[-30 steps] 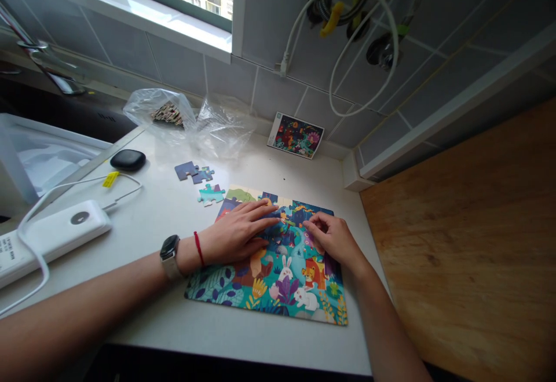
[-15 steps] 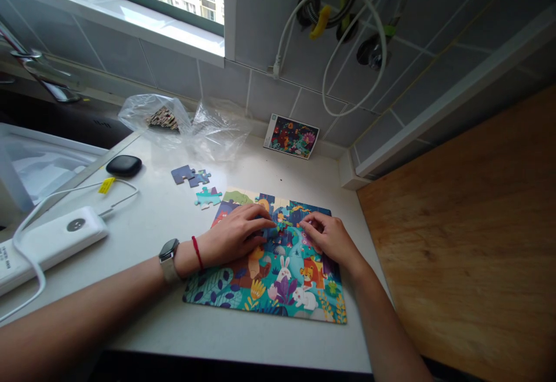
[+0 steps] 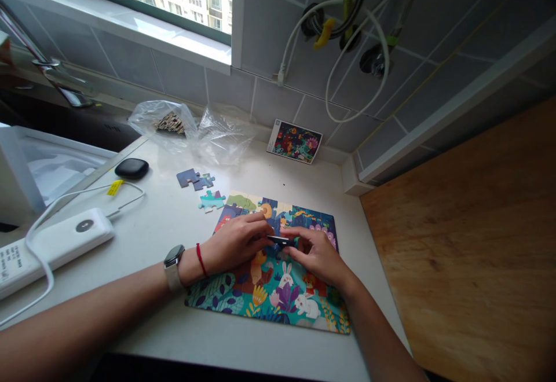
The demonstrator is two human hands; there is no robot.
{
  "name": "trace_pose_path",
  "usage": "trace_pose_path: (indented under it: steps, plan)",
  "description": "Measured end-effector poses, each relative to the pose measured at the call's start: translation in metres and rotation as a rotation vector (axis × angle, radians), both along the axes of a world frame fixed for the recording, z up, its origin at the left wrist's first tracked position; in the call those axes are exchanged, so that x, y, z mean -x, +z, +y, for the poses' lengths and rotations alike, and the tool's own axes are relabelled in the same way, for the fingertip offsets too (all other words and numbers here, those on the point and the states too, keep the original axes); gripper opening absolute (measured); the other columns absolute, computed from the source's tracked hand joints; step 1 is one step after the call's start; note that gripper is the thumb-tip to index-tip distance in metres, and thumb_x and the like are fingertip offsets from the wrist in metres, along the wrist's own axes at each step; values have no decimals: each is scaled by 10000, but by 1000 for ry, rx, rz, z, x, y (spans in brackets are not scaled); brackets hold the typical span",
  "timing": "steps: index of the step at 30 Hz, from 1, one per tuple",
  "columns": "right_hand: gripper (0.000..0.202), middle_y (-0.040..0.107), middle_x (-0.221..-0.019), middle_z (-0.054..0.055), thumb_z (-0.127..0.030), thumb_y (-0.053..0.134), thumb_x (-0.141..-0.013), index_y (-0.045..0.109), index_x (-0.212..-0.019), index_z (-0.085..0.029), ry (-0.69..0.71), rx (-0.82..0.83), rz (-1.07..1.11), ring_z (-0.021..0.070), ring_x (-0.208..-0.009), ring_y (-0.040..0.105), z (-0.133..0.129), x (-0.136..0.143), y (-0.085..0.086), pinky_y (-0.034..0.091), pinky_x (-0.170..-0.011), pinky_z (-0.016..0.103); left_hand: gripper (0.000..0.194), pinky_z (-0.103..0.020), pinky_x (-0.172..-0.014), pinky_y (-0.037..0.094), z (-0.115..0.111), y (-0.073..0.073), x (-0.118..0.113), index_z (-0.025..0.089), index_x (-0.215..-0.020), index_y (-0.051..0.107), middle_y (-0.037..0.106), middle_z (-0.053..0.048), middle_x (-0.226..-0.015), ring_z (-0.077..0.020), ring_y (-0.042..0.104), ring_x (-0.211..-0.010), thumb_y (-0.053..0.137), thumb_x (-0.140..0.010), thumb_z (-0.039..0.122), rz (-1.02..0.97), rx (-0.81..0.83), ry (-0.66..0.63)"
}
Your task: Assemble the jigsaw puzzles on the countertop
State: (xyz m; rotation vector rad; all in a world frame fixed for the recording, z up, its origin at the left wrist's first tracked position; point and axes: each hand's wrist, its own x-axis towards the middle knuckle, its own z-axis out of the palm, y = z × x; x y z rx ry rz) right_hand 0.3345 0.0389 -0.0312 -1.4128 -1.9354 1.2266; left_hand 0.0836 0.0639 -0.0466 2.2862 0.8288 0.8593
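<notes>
A puzzle piece (image 3: pixel 281 241), tilted so its edge faces me, sits between my two hands just above the jigsaw puzzle (image 3: pixel 278 307). The thumb and fingers of my right hand (image 3: pixel 319 254) are closed on its right end. At the other end, the fingertips of my left hand (image 3: pixel 241 240) pinch or touch the piece; its thumb is largely hidden. Rabbits, flowers and leaves show on the assembled picture beneath, and my hands cover its middle. Left of its upper corner lie a teal loose piece (image 3: pixel 212 200) and a couple of dark blue loose pieces (image 3: pixel 187 177).
A clear plastic bag (image 3: pixel 223 139) with stacked pieces lies at the back. A picture card (image 3: pixel 295 141) leans against the tiled wall. On the left are a black case (image 3: pixel 132 168), a white power strip (image 3: pixel 56 249) and its cable. A wooden board (image 3: pixel 469 226) borders the right.
My right hand has moved left toward my left hand. A puzzle piece is now lifted and tilted on edge between them. The view has shifted slightly.
</notes>
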Motion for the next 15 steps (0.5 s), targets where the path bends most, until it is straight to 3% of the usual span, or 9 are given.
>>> trace_pose_path:
  steps: [7, 9, 12, 15]
  plan:
    - [248, 742, -859, 37, -449, 727, -921, 745, -847, -213, 4, 0, 91, 178, -742, 616, 0, -1, 3, 474, -678, 294, 196, -232, -560, 463, -6, 4, 0, 184, -918, 666, 676, 11, -713, -117, 618, -611, 651, -1008, 357, -73, 200, 8]
    - [285, 705, -840, 36, -469, 717, -926, 700, -797, -216, -3, -39, 105, 183, -764, 610, 1, 0, 5, 475, -689, 297, 152, -233, -570, 481, -7, 3, 0, 188, -1034, 676, 705, 6, -751, -125, 644, -633, 651, -996, 333, -84, 215, -3]
    - [318, 682, -922, 52, -511, 714, -923, 665, -797, -223, -34, -91, 165, 203, -859, 634, 2, 1, 6, 501, -743, 306, 345, -237, -594, 506, -8, 3, 0, 207, -1335, 603, 752, -4, -840, -136, 677, -674, 620, -998, 277, -102, 232, -40]
    - [355, 651, -846, 25, -568, 723, -900, 637, -835, -230, -91, 30, 233, 170, -708, 622, 2, 1, 5, 501, -651, 293, 438, -237, -619, 524, -9, 2, 0, 232, -1438, 547, 777, -6, -896, -136, 701, -705, 607, -1004, 236, -113, 250, -78]
